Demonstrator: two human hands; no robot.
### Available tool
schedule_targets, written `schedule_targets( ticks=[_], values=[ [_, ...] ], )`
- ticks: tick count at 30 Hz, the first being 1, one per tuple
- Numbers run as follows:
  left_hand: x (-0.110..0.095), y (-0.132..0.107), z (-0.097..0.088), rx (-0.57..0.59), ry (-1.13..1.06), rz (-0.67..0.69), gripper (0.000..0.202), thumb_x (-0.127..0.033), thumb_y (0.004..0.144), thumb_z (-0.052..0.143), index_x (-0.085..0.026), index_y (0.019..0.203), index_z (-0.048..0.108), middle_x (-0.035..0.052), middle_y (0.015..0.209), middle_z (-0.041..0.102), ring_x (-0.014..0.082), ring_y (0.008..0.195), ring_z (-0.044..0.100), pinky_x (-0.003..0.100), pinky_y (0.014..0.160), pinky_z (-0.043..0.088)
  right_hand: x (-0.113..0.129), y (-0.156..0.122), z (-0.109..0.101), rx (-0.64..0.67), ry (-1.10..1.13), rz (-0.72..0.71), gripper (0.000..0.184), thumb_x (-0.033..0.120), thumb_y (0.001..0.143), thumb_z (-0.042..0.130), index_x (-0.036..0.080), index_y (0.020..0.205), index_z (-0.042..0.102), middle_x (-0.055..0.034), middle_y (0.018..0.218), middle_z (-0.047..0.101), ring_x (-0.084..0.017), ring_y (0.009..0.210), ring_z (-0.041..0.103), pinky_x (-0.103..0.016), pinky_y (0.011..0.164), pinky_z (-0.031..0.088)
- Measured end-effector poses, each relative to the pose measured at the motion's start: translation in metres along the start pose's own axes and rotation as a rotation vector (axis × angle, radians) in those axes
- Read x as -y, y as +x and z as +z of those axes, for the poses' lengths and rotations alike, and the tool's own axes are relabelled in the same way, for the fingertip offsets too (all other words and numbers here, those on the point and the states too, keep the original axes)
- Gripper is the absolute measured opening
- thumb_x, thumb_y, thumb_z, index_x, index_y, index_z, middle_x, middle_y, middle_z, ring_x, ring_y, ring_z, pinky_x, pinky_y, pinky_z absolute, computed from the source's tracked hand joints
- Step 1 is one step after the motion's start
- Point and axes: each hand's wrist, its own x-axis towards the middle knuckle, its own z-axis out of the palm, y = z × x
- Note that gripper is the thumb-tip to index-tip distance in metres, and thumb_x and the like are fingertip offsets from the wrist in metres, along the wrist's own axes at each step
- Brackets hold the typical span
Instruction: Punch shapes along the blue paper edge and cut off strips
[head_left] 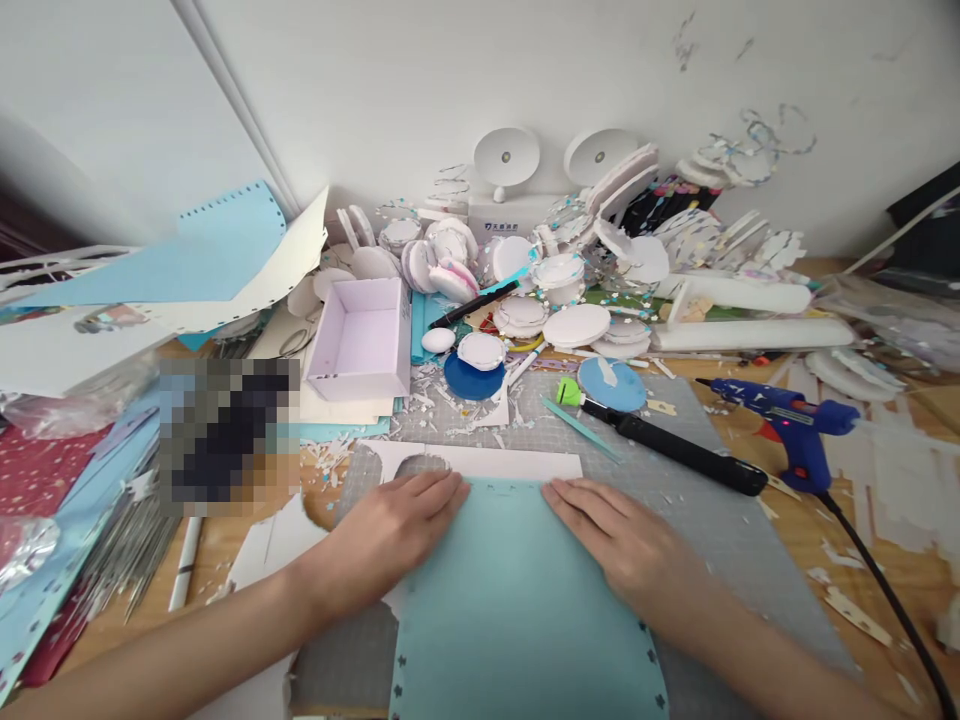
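A light blue paper sheet (510, 590) with punched edges lies on a grey cutting mat (720, 530), its far edge over a white card strip (495, 462). My left hand (397, 525) lies flat on the sheet's far left corner, fingers stretched out together. My right hand (611, 530) lies flat on the far right corner, fingers also extended. Both press on the paper and hold nothing.
A black pen-shaped tool with a green tip (667, 445) and a blue glue gun (787, 425) with its cord lie right of the mat. A white open box (360, 340), a blue disc (472, 378), white foam rounds and paper scraps crowd the back. Paper stacks sit left.
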Motion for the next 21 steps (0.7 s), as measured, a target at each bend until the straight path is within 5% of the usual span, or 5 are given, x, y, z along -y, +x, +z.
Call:
schedule_targets(
  ticks=[3, 7, 13, 16, 21],
  values=[
    [-0.017, 0.012, -0.005, 0.085, 0.020, -0.124, 0.049, -0.007, 0.090, 0.034, -0.009, 0.139, 0.033, 0.0155, 0.112, 0.061, 0.0282, 0.102, 0.057, 0.038, 0.075, 0.056, 0.009, 0.002, -0.003, 0.000, -0.071, 0.029, 0.044, 0.004, 0.088, 0.034, 0.007, 0.125, 0.057, -0.0148, 0.123, 0.062, -0.028, 0.112, 0.056, -0.041, 0.092, 0.052],
    [-0.043, 0.032, -0.004, 0.128, 0.089, -0.288, 0.055, -0.035, 0.092, 0.044, -0.012, 0.141, 0.035, 0.0139, 0.100, 0.060, 0.0315, 0.092, 0.056, 0.038, 0.062, 0.053, 0.028, 0.025, -0.009, 0.007, -0.162, 0.090, 0.039, 0.019, 0.089, 0.043, 0.002, 0.120, 0.060, -0.0203, 0.100, 0.069, -0.031, 0.086, 0.065, -0.044, 0.069, 0.057],
    [-0.057, 0.032, 0.011, 0.070, 0.207, -0.328, 0.059, -0.040, 0.092, 0.046, -0.007, 0.139, 0.039, 0.0161, 0.107, 0.057, 0.0338, 0.104, 0.052, 0.041, 0.078, 0.050, 0.038, 0.027, -0.004, 0.038, -0.087, 0.015, 0.055, 0.029, 0.093, 0.042, 0.001, 0.140, 0.038, -0.0180, 0.146, 0.039, -0.030, 0.135, 0.036, -0.044, 0.105, 0.042],
    [-0.057, 0.027, 0.013, 0.078, 0.226, -0.360, 0.058, -0.039, 0.093, 0.043, -0.009, 0.143, 0.036, 0.0153, 0.113, 0.057, 0.0334, 0.111, 0.051, 0.040, 0.084, 0.050, 0.032, 0.007, -0.004, 0.089, -0.113, 0.073, 0.060, 0.035, 0.094, 0.042, 0.006, 0.145, 0.030, -0.0142, 0.151, 0.032, -0.027, 0.138, 0.032, -0.044, 0.107, 0.038],
    [-0.059, 0.017, 0.015, 0.111, 0.232, -0.392, 0.065, -0.041, 0.091, 0.042, 0.002, 0.140, 0.037, 0.0253, 0.125, 0.053, 0.0369, 0.118, 0.049, 0.043, 0.093, 0.046, 0.023, -0.026, -0.006, 0.079, -0.182, 0.183, 0.066, 0.039, 0.093, 0.042, 0.008, 0.148, 0.023, -0.0122, 0.151, 0.032, -0.024, 0.137, 0.034, -0.041, 0.106, 0.038]
  ],
)
